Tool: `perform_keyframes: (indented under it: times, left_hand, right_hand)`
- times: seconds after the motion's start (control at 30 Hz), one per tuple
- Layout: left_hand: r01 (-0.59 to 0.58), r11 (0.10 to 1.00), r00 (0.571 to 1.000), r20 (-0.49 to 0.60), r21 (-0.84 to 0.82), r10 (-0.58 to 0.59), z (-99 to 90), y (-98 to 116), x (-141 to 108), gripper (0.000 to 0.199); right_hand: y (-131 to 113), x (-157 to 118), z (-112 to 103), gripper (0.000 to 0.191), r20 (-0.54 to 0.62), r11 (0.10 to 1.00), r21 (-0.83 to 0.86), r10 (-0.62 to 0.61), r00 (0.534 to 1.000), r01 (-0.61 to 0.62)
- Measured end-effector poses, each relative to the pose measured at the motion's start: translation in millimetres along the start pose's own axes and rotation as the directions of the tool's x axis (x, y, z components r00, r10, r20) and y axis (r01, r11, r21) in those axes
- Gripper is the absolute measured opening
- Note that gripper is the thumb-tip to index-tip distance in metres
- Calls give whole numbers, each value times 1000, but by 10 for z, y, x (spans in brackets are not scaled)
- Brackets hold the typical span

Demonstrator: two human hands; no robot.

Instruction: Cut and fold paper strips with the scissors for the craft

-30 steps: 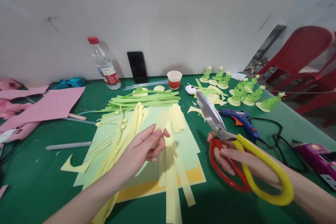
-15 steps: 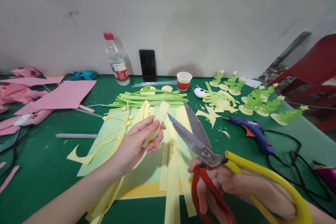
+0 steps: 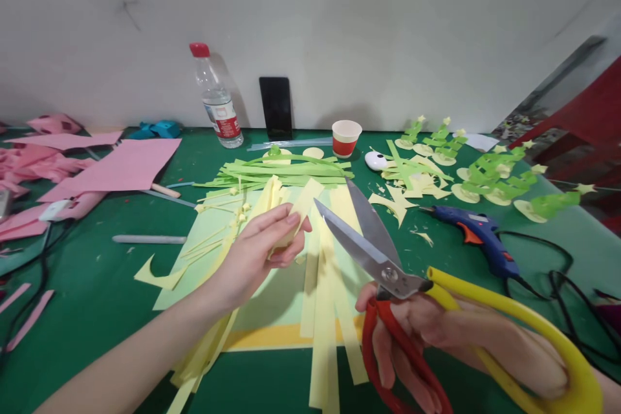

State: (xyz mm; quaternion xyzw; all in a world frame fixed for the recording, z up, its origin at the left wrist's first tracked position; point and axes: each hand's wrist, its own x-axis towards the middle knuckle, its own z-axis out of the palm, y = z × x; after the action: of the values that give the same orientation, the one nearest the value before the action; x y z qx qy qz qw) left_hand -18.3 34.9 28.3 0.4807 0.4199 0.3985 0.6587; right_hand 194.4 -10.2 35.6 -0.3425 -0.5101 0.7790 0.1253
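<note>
Near the middle, my left hand (image 3: 264, 252) pinches a pale yellow paper strip (image 3: 306, 202) between thumb and fingers, its end pointing up to the right. My right hand (image 3: 417, 336) grips large scissors (image 3: 373, 259) with one red and one yellow handle. Their blades are apart and point up-left, the tips just right of the held strip. Below lie long pale yellow strips (image 3: 324, 336) on light green sheets (image 3: 262, 304). Thin green strips (image 3: 281, 173) are bundled behind my left hand, and small yellow stars on thin strips (image 3: 237, 220) lie beside it.
A bottle (image 3: 222, 113), a phone (image 3: 276, 108) and a paper cup (image 3: 346, 138) stand along the wall. At right are a blue glue gun (image 3: 478, 233) with its cable, paper scraps (image 3: 395, 204) and green spiral pieces (image 3: 495, 174). Pink paper (image 3: 116, 167) lies left.
The view has shifted slightly, so most table items appear farther right and higher. Both hands keep their holds, and the scissors remain apart near the strip.
</note>
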Motion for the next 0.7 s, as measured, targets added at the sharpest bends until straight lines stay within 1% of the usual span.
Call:
perform_keyframes:
  times: [0.13,0.33,0.5,0.7]
  left_hand:
    - [-14,999,1000,-6,51,14,8,7,-14,19]
    - [-40,999,999,-24,0,40,-14,8,-1,18]
    - [-34,999,999,-4,15,34,-8,10,-2,19]
    - [-16,998,1000,5,52,16,20,3,-34,23]
  right_hand:
    - [-23,-9,-10,50,-3,999,-38,23,1000,-23]
    - [-43,-2,-15,52,-10,998,-53,42,999,-42]
    - [-48,6,-12,57,1,995,-87,46,999,-46]
    - [-48,8,-5,52,-1,996,-74,39,999,-39]
